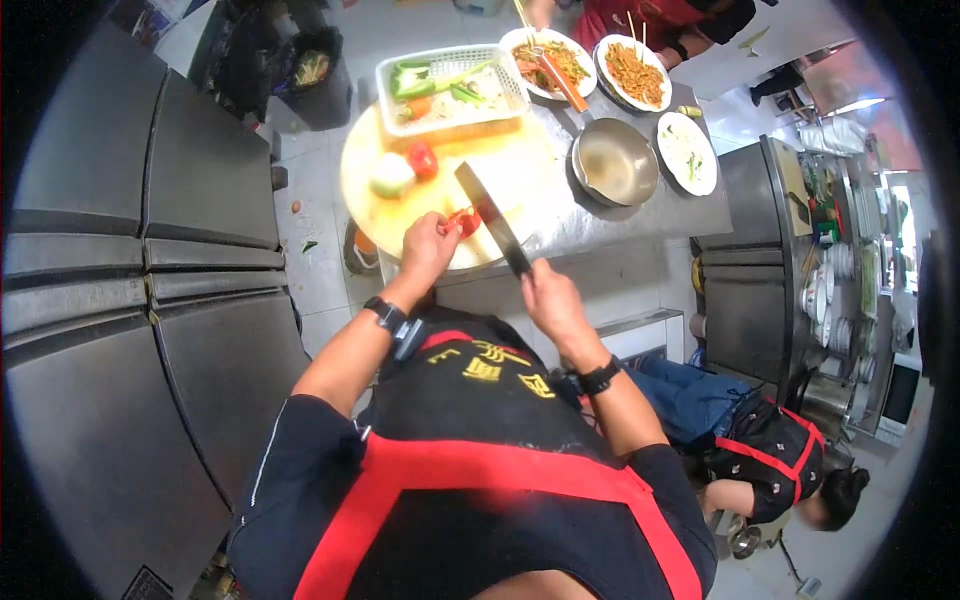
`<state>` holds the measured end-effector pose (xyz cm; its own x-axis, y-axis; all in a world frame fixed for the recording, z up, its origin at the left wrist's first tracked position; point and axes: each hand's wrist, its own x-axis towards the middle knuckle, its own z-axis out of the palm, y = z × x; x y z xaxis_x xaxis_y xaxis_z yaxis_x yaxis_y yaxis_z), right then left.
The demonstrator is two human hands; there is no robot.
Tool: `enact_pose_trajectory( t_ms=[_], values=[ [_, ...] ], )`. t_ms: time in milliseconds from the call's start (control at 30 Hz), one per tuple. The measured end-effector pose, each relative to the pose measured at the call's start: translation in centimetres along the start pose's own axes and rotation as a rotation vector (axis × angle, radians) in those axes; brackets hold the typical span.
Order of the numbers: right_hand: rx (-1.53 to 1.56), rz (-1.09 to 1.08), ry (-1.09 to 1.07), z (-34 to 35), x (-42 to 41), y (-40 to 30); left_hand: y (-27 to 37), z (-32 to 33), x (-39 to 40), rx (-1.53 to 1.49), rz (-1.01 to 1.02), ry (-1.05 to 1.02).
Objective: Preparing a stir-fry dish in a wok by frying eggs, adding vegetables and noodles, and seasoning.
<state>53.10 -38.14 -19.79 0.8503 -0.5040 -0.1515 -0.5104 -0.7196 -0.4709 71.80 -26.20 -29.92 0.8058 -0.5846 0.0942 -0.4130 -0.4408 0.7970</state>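
My right hand grips the handle of a cleaver, its broad blade slanting away to the upper left. Beside the blade, my left hand holds a cut piece of red pepper against the round chopping board. Whether the blade touches the pepper I cannot tell. Farther up the board, a whitish onion lies next to another red pepper piece. Glare washes out the middle of the board.
A white plastic basket of green vegetables sits on the board's far side. A wok, two plates of food and an oval plate stand rightward. One person is across the table; another bends at right.
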Motion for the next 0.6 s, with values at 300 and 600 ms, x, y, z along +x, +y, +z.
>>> enact_pose_trajectory(
  t_ms=[300, 600],
  values=[
    [-0.020, -0.039, -0.066, -0.2, 0.4, -0.7, 0.2, -0.7, -1.1, 0.020, 0.032, 0.092],
    [-0.028, -0.021, -0.168, -0.1, 0.2, -1.2, -1.0, -0.7, -1.8, -0.051, 0.055, 0.042]
  ],
)
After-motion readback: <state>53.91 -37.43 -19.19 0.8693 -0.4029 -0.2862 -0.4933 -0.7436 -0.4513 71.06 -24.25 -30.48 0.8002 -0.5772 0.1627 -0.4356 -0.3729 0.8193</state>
